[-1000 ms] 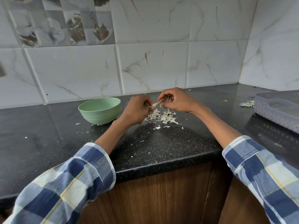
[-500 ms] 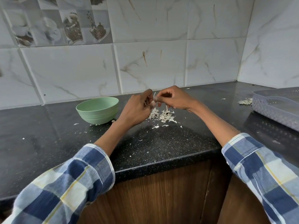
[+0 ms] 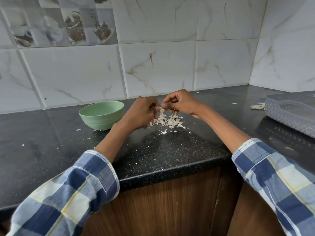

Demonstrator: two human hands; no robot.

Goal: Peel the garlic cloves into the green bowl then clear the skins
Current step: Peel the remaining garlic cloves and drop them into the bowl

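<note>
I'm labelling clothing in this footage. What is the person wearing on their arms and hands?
Both arms wear long shirt sleeves in a blue, white and pale grey check with thin yellow lines. The left sleeve and right sleeve end in cuffs pushed up the forearm. The left hand and right hand are bare: no gloves, rings or watch visible.

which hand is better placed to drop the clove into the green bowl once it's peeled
Left, probably. The left hand sits right beside the green bowl and has a grip on the garlic clove. The right hand is farther away, beyond the pile of skins.
</note>
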